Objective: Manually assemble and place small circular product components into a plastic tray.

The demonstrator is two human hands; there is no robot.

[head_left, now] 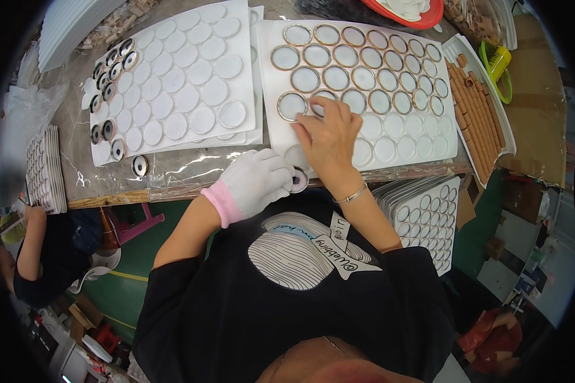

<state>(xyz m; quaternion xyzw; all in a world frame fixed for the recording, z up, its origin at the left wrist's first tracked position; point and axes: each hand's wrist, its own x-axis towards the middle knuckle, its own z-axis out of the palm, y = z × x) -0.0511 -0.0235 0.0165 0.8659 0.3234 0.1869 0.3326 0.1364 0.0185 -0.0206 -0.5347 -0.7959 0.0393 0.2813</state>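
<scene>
My left hand (252,179), in a white glove with a pink cuff, has its fingers curled round a small round metal cap (298,180) with a dark centre, at the table's front edge. My bare right hand (331,137) reaches over the right white sheet (272,38). Its thumb and forefinger are at the rim of a metal ring (292,106) at the left end of the fourth row. Several rows of metal rings (336,78) lie on the sheet's far part; the nearer rows show bare white discs (384,149). My palm hides part of these rows.
Left lies a white disc sheet (186,99) with several dark-centred metal caps (107,129) along its left side. One loose cap (140,166) is nearby. A tray of brown tubes (476,115) and a red bowl (421,19) stand right. Stacked sheets (426,220) sit below the edge. Another person (35,246) is left.
</scene>
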